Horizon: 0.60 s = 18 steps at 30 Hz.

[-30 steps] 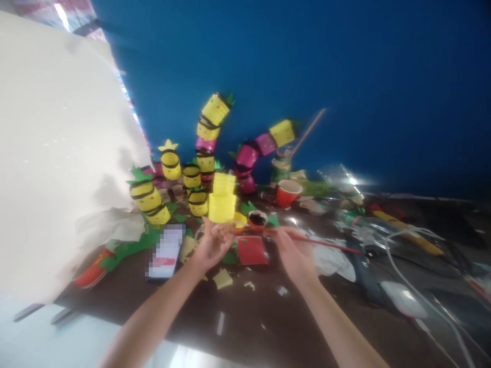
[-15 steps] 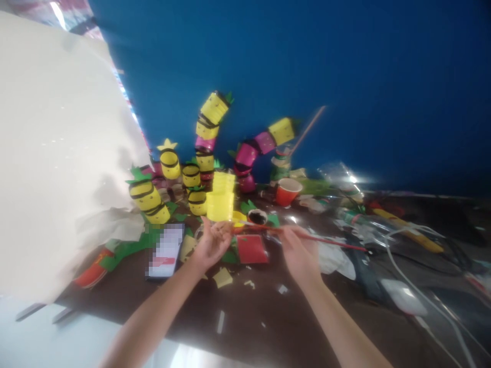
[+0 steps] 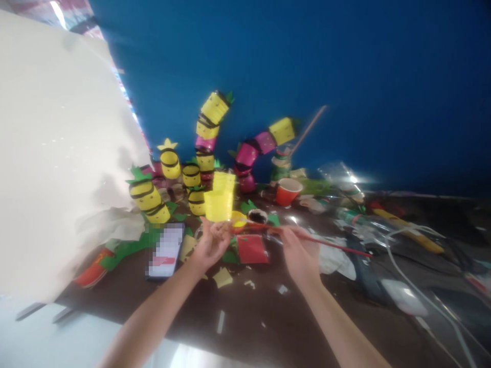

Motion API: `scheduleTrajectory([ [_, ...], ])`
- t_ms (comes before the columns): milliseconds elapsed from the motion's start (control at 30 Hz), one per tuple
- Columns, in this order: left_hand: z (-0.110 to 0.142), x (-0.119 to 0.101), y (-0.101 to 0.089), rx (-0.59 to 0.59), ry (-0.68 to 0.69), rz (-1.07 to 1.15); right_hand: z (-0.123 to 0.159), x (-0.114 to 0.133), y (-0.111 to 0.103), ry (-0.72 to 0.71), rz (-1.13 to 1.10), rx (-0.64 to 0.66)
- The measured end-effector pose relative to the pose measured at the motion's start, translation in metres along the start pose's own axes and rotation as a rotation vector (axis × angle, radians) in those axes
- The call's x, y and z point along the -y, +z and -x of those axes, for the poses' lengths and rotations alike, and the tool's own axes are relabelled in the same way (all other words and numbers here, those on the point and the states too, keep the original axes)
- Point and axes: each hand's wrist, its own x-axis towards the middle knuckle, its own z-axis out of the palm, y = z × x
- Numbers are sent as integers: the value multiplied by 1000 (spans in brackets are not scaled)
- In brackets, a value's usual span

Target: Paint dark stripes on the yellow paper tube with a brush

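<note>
My left hand [image 3: 213, 244] is closed at the base of a bright yellow cup-shaped piece [image 3: 218, 207], holding it up off the table. Pinched in my right hand [image 3: 301, 250] is a long, thin paintbrush [image 3: 337, 246] with a red handle. Its tip points left and lies close to the yellow piece's lower edge; blur hides whether they touch. Just behind stands another yellow piece [image 3: 223, 180]. Between my hands are a small yellow pot [image 3: 239, 220], a cup with dark contents [image 3: 258, 216] and a red square [image 3: 252, 249].
A phone [image 3: 165, 251] lies left of my left hand. Yellow-and-black banded figures [image 3: 149, 200] and a tall curved stack [image 3: 207, 133] stand behind. A red paper cup [image 3: 288, 192] is at the back. Bottles [image 3: 368, 227] and a white cable [image 3: 406, 278] lie right.
The yellow piece has tilted a little and shifted slightly left in my left hand. The paintbrush's back end has dipped slightly and moved right. Everything else stays put.
</note>
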Motion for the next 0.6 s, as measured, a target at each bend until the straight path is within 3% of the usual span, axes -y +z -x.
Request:
scheduleTrajectory([
  [67,-1,1,0,-15,2,0,3,1,2,22,-57,43],
  [200,-2,5,-1,-67,10,-15,10,0,5,36,37,95],
  [367,-2,3,-5,-15,-5,-20,6,-5,-1,-8,141,25],
  [467,-2,1,-6,-7,9,-23,1,-5,-3,-47,95,-24],
  [600,-3,4,-5,-29,17,-36,6,0,1,-16,-4,67],
])
